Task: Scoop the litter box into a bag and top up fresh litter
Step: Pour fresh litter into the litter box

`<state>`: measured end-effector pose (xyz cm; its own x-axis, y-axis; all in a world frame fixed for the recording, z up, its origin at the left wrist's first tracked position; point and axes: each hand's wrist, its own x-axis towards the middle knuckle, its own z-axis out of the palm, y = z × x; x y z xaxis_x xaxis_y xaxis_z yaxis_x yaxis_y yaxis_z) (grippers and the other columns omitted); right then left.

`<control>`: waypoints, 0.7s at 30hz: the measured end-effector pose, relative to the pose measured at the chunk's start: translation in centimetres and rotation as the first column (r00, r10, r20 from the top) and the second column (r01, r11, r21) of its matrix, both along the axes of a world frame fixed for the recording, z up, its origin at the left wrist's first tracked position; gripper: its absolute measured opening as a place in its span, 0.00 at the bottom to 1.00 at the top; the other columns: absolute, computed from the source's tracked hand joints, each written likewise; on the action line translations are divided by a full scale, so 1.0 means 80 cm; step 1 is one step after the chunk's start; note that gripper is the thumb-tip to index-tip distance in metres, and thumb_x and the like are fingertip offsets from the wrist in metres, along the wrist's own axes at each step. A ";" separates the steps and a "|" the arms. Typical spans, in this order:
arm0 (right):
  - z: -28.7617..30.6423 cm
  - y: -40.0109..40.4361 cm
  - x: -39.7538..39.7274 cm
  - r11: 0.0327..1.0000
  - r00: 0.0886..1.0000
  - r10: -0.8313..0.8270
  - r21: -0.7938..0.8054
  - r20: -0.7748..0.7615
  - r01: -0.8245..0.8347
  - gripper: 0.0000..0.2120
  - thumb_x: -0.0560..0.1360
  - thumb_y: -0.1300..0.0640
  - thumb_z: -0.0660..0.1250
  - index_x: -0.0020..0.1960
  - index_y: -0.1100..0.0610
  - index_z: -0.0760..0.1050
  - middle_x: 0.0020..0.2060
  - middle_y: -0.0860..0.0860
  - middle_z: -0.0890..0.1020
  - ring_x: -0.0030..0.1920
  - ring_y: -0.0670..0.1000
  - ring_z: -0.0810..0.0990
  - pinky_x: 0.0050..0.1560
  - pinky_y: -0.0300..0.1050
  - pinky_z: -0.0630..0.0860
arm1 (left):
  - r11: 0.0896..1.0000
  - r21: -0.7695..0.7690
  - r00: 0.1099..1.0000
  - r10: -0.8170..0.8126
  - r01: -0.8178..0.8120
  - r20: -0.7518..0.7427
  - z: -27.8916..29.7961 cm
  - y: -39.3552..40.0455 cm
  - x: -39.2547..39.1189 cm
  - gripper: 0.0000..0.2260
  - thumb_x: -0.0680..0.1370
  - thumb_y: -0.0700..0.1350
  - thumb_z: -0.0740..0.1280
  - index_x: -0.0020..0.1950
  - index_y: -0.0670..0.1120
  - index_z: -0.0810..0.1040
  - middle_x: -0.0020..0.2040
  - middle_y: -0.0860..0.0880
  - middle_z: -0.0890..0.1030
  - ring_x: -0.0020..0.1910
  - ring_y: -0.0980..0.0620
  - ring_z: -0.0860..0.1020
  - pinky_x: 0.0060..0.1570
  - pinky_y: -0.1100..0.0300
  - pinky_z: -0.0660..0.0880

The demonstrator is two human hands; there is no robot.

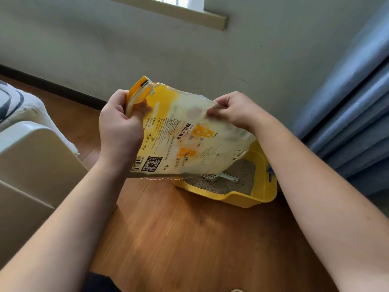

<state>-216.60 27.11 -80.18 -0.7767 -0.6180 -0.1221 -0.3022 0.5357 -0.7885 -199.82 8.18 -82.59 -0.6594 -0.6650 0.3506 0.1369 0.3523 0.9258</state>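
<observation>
Currently topping up: left hand [121,125] and right hand [236,110] each pinch the litter bag [185,133], tipped over the litter box [263,184]; next, shake out remainder toward 5 o'clock.

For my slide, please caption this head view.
Both hands, left and right, hold a yellow-and-white litter bag above the yellow plastic litter box.

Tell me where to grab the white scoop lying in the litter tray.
Take the scoop by its handle, which points right and lies bare on the litter. Come from above on the right: the slotted head sits under the litter bag, and the yellow tray wall blocks a low approach.
</observation>
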 end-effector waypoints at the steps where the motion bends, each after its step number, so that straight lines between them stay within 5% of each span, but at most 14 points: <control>1: 0.000 0.000 0.001 1.000 1.000 0.001 -0.006 0.004 -0.001 0.06 0.76 0.56 0.70 0.50 0.55 0.84 0.42 0.51 0.86 0.39 0.47 0.84 0.47 0.46 0.81 | 1.000 0.002 1.000 -0.006 0.006 -0.004 0.000 0.000 0.000 0.06 0.79 0.48 0.68 0.47 0.46 0.77 0.41 0.39 0.79 0.40 0.35 0.79 0.35 0.40 0.77; 7: -0.002 0.008 -0.001 1.000 1.000 -0.008 0.005 -0.003 0.008 0.07 0.75 0.56 0.70 0.50 0.58 0.83 0.44 0.55 0.86 0.46 0.57 0.84 0.51 0.53 0.81 | 1.000 0.008 1.000 -0.016 0.016 -0.020 0.000 0.006 -0.007 0.06 0.79 0.47 0.69 0.48 0.44 0.77 0.41 0.40 0.79 0.39 0.36 0.79 0.34 0.41 0.77; 16: -0.003 0.014 -0.003 1.000 1.000 -0.017 0.007 -0.010 0.017 0.06 0.75 0.57 0.71 0.50 0.57 0.83 0.43 0.53 0.86 0.42 0.51 0.85 0.49 0.48 0.81 | 0.999 0.006 0.999 -0.038 0.038 -0.022 0.000 0.013 -0.013 0.06 0.79 0.47 0.68 0.49 0.45 0.77 0.39 0.44 0.79 0.40 0.38 0.80 0.34 0.45 0.77; 21: 0.000 0.019 -0.004 0.999 0.998 -0.042 0.011 -0.043 0.043 0.06 0.75 0.57 0.71 0.49 0.57 0.83 0.43 0.54 0.86 0.39 0.49 0.83 0.47 0.48 0.81 | 0.998 0.028 0.998 -0.056 0.057 -0.038 -0.001 0.019 -0.018 0.05 0.79 0.46 0.68 0.48 0.45 0.76 0.37 0.50 0.78 0.35 0.49 0.79 0.32 0.54 0.76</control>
<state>-216.96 28.61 -80.18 -0.8070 -0.5828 -0.0951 -0.3123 0.5578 -0.7690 -201.23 9.70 -82.65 -0.6832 -0.6373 0.3565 0.1906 0.3156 0.9296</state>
